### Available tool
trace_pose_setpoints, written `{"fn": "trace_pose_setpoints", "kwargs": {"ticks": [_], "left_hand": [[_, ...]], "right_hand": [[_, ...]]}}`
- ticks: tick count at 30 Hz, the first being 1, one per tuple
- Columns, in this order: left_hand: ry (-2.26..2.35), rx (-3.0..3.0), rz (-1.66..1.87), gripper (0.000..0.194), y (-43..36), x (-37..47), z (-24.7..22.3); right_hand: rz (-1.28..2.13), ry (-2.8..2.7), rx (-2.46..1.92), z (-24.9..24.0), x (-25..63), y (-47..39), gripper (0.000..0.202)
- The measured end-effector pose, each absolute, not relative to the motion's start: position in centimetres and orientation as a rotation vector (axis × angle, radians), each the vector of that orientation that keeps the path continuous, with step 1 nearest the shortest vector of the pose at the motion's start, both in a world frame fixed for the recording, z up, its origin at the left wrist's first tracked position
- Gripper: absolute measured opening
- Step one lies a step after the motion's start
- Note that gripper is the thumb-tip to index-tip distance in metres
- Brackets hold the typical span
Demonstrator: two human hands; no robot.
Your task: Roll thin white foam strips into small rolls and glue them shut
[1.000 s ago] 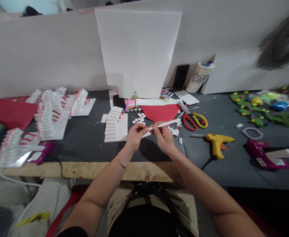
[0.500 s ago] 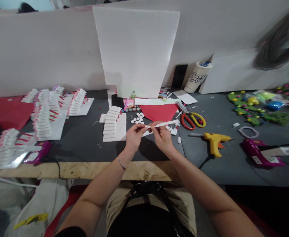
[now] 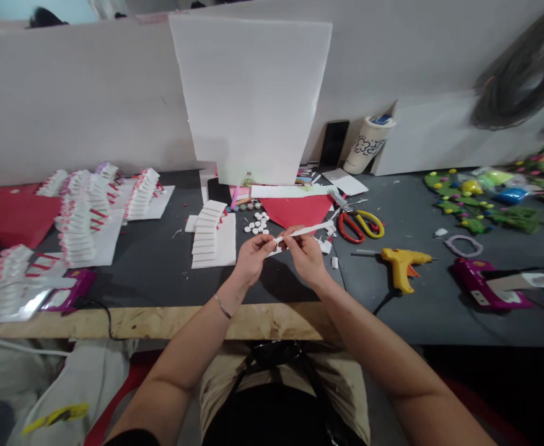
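Between both hands, above the table, is a narrow white strip (image 3: 313, 228) that looks like paper or thin foam. My left hand (image 3: 253, 253) pinches its left end. My right hand (image 3: 303, 251) grips it close by, and the free end sticks out to the right. Just beyond my fingers lies a cluster of small white rounded pieces (image 3: 257, 223). Left of my left hand, a stack of white rectangular pieces (image 3: 206, 238) fans over a white sheet (image 3: 227, 243). Behind the hands lies a red sheet (image 3: 295, 212).
Right of the hands lie scissors with red and yellow handles (image 3: 360, 226), a yellow glue gun (image 3: 404, 266) and a purple power strip (image 3: 486, 285). Several finished-looking white fanned pieces (image 3: 79, 229) stand at the left. A white board (image 3: 253, 93) leans behind, beside a phone (image 3: 334, 144) and a cup (image 3: 368, 145).
The strip's free right end has tilted slightly upward. Both hands keep their grip in nearly the same place, while the whole view has shifted a little.
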State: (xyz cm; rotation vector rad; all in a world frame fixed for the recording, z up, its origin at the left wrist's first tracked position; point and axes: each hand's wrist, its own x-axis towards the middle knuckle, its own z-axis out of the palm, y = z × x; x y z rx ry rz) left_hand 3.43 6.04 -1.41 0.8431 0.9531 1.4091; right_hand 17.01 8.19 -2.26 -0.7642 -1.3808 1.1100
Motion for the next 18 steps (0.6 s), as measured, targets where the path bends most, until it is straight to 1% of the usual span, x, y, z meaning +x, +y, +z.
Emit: {"fn": "trace_pose_setpoints", "kwargs": {"ticks": [7,10,15,18], "left_hand": [[0.907,0.758,1.324,0.037,6.2,2.9,-1.4],[0.982,0.748,1.396,0.036,6.3,3.1,-1.4],[1.174,0.875,1.523,0.027,6.1,3.8,-1.5],[1.217,0.902,1.558,0.027,6.0,4.0,-1.5]], "right_hand": [[0.955,-1.474,-0.823,-1.9,17.0,7.6,0.019],[0.899,-1.505,-0.839,-2.0,17.0,7.6,0.018],[0.774,-1.571,-0.905,-2.2,16.8,7.6,0.018],[0.747,-1.572,-0.914,-2.4,16.8,7.7,0.018]]}}
